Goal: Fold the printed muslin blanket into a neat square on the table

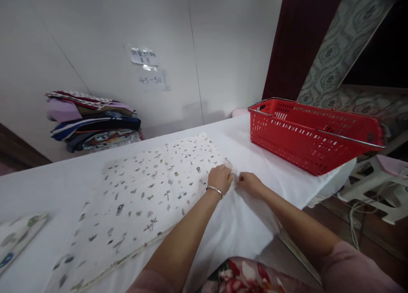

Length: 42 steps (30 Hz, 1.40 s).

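A thin white cloth (153, 191) printed with small birds, palms and leaves lies spread flat on the white-covered table (229, 131). At its right near corner my left hand (220, 178), with a silver bracelet at the wrist, is closed on the cloth's edge. My right hand (250, 183) is closed just to the right of that corner, its fingertips close to my left hand's. Whatever my right fingers pinch is too small or hidden to make out. The cloth's near edge runs partly behind my left forearm.
A red shopping basket (293, 136) with metal handles stands at the table's right end. Folded clothes (95, 123) are stacked beyond the far edge at left. Another folded printed cloth (19, 238) lies at the left. A white stool (372, 187) and cables (352, 225) are at right.
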Available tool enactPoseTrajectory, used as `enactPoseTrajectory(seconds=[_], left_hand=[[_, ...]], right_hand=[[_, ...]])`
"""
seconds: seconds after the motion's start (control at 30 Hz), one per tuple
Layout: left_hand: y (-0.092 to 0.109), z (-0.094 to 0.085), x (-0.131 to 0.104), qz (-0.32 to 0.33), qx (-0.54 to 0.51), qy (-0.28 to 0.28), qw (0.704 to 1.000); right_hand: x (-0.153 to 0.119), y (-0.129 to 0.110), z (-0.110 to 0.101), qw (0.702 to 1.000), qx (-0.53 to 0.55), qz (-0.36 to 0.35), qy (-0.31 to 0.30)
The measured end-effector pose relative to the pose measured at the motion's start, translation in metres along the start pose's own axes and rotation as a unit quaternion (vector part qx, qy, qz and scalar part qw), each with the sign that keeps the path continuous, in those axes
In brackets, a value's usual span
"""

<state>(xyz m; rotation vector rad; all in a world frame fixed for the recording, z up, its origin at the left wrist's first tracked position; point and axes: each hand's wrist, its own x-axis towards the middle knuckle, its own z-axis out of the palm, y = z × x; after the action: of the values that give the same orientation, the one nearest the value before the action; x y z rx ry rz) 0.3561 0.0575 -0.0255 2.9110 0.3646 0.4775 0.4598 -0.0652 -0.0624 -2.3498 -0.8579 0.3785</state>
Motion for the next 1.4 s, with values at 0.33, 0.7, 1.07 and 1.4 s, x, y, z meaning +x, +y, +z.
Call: enactPoseTrajectory(seconds=[0.33,0.7,1.07,1.4], left_hand=[[0.008,0.012,-0.011,0.058,0.016,-0.035,0.998],[0.016,0.025,-0.015,0.063,-0.001,-0.008,0.998],[0.007,0.029,-0.048,-0.028,-0.003,-0.037,0.999],[-0.058,0.0,-0.127,-0.072,0.052,-0.059,0.994]], right_hand=[[-0.016,0.0,-0.005,0.955,0.293,0.021,-0.029],[-0.01,-0.012,-0.008,0.948,0.316,-0.002,-0.032],[-0.009,-0.003,-0.011,0.949,0.312,0.049,-0.016],[-0.014,0.014,-0.019,0.974,0.225,-0.008,-0.035]])
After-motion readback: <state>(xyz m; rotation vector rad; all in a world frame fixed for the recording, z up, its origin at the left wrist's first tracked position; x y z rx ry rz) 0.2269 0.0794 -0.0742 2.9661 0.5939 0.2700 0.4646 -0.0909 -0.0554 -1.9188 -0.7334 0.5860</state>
